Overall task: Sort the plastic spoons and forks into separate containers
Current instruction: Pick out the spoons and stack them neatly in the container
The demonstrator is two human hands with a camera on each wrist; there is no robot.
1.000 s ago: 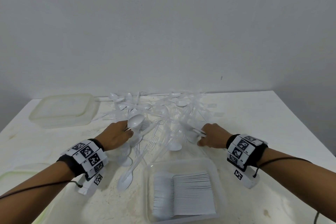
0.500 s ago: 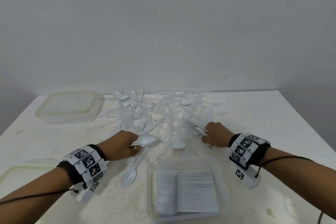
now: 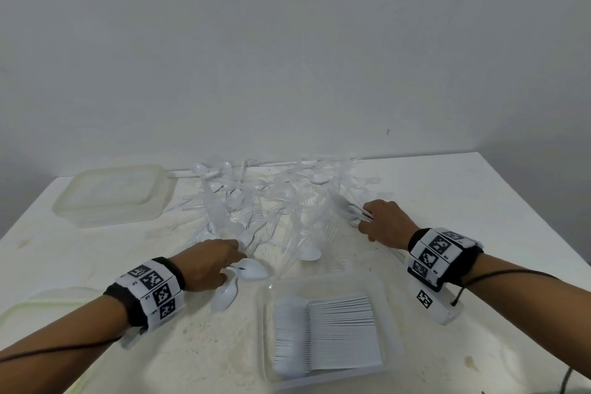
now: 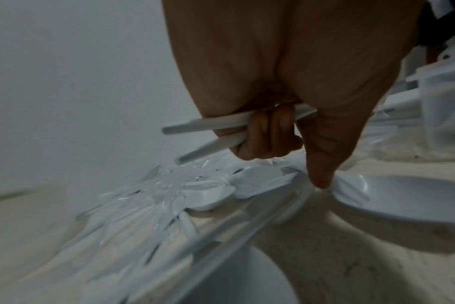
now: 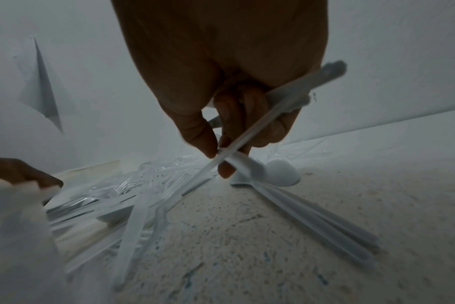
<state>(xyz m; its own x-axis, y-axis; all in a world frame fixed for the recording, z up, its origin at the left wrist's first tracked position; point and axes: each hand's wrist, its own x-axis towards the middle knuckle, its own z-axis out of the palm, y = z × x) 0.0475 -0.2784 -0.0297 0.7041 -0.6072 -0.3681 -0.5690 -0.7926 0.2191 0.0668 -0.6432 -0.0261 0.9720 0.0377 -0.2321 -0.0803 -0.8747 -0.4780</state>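
Observation:
A tangled pile of white and clear plastic spoons and forks (image 3: 271, 201) lies mid-table. My left hand (image 3: 217, 262) is at the pile's near edge. Its fingers curl round two white handles (image 4: 208, 125), and a white spoon bowl (image 3: 252, 269) sticks out to the right. My right hand (image 3: 380, 224) is at the pile's right edge, gripping white handles (image 5: 312, 82) in the palm. Its thumb and finger pinch a clear handle (image 5: 247, 139). A clear container (image 3: 265, 297) in front of me holds a neat stack of white cutlery (image 3: 326, 339).
An empty translucent container (image 3: 112, 195) stands at the back left. Another translucent container or lid (image 3: 38, 301) lies at the near left edge. A loose white spoon (image 3: 225, 294) lies below my left hand. A white wall rises right behind the table.
My left hand has drawn back from the pile toward me with the white spoon in it. My right hand has stayed at the pile's right edge, working at the cutlery.

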